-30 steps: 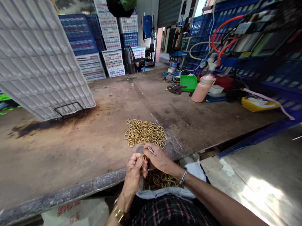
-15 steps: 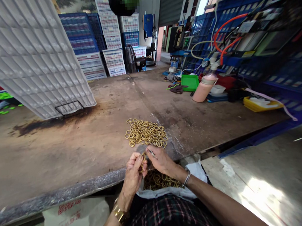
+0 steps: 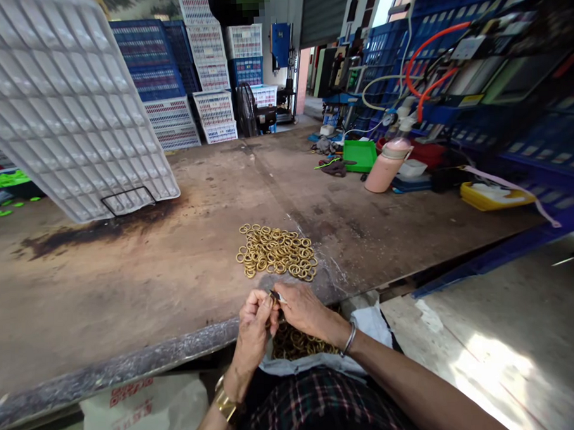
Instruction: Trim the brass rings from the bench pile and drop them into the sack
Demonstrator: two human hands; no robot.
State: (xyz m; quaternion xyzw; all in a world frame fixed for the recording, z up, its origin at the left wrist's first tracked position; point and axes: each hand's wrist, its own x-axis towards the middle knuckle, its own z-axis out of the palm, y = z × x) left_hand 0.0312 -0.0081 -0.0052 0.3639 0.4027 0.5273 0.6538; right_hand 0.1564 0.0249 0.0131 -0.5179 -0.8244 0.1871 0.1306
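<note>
Just below the right hand (image 3: 304, 308), an open white sack (image 3: 294, 369) holds many gold-coloured rings (image 3: 305, 346). The right hand's fingers are closed around a small tool (image 3: 280, 298), its dark tip at the left hand's fingertips. The left hand (image 3: 254, 321) pinches a gold-coloured ring (image 3: 272, 302), mostly hidden by the fingers and tool; the two hands nearly meet over the bench edge (image 3: 197, 345). Just beyond them, a loose heap of rings (image 3: 276, 250) lies on the bench top (image 3: 212, 237). I judge the work to be mid-run: one ring is in hand, with plenty both in the sack and on the bench. Which lot is finished and which is left cannot be told. Farther off, right of the hands, stands a pink bottle (image 3: 383, 171).
</note>
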